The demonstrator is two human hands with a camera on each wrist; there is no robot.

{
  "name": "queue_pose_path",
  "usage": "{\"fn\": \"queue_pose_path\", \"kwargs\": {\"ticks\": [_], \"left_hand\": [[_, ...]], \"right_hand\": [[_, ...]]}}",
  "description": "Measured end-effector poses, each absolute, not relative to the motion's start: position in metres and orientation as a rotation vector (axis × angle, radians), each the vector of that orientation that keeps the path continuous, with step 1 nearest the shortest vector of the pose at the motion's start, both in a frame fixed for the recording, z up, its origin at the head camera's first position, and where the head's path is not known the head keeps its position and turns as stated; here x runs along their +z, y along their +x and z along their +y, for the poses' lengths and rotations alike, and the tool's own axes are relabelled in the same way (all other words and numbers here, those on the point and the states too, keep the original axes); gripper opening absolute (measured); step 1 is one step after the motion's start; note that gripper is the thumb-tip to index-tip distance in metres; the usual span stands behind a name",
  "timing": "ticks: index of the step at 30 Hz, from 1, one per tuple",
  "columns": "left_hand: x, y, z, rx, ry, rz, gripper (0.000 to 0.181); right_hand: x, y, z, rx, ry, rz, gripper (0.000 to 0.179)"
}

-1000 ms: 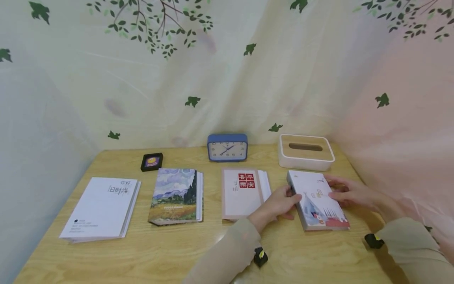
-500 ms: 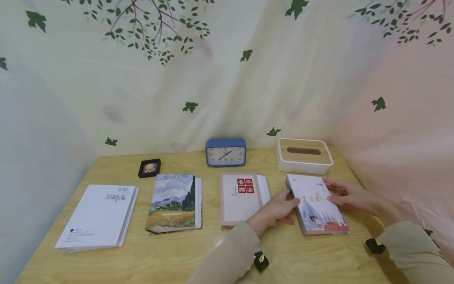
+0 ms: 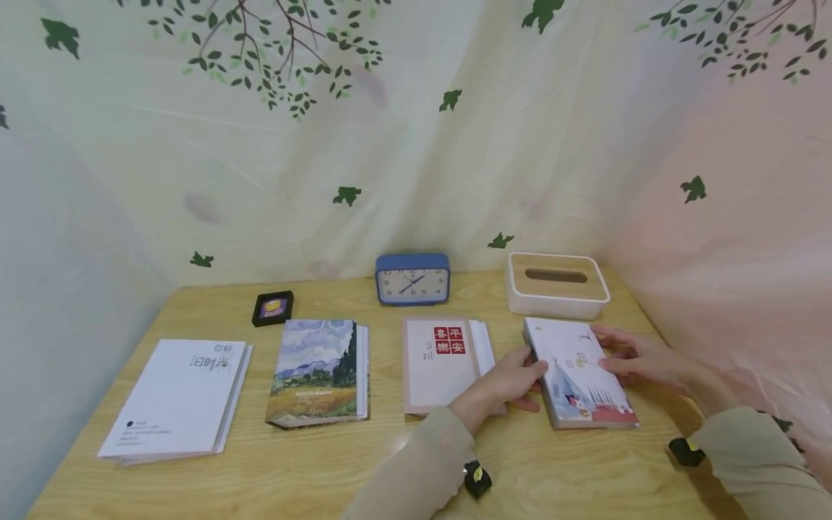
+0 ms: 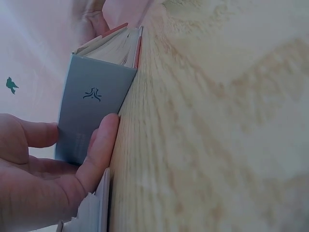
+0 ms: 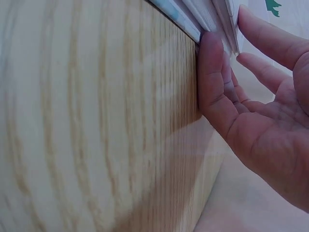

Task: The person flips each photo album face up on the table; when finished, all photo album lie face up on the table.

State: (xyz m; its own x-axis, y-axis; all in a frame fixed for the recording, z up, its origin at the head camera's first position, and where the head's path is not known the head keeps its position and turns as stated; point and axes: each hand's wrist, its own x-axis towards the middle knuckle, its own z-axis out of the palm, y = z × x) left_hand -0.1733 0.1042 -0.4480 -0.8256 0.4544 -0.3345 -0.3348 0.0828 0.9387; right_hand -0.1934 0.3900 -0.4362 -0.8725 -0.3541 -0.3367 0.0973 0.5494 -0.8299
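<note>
A thick photo album (image 3: 581,386) with a tent drawing on its white cover lies flat at the right of the wooden table. My left hand (image 3: 510,379) holds its spine side, thumb at the cover's edge and fingers low by the table. The left wrist view shows the grey-blue spine (image 4: 91,101) with a small dark emblem. On the opposite side my right hand (image 3: 643,359) grips the page edge, thumb on the cover. In the right wrist view, curled fingers (image 5: 212,72) touch the pages close to the tabletop; most of the cover is hidden there.
Left of it, in a row, lie a pinkish album (image 3: 435,383) with red characters, a landscape-painting album (image 3: 318,375) and a white album (image 3: 172,397). Behind stand a tissue box (image 3: 555,297), a blue clock (image 3: 412,280) and a small black frame (image 3: 272,308). Curtains enclose the back and sides.
The head view has tilted slightly, so everything sits a little lower in the picture. Both hands keep their places on the tent album, which stays where it lay.
</note>
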Motion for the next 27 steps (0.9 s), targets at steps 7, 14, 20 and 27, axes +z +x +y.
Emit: {"fn": "queue_pose_path", "kwargs": {"ticks": [7,14,20,27], "left_hand": [[-0.453,-0.180,0.101,1.824,0.118,1.741,0.027],[-0.443,-0.186,0.084,1.847,0.137,1.831,0.049],[-0.412,-0.197,0.033,1.618,0.593,2.207,0.060],[-0.369,-0.214,-0.048,1.204,1.326,2.876,0.044]], "right_hand": [[-0.440,-0.196,0.392,-1.297,-0.202,2.336,0.079],[-0.434,-0.193,0.382,-1.238,-0.264,2.519,0.066],[-0.397,-0.191,0.353,-1.013,-0.624,3.066,0.037],[-0.341,-0.191,0.319,-0.728,-1.004,3.487,0.041]]}}
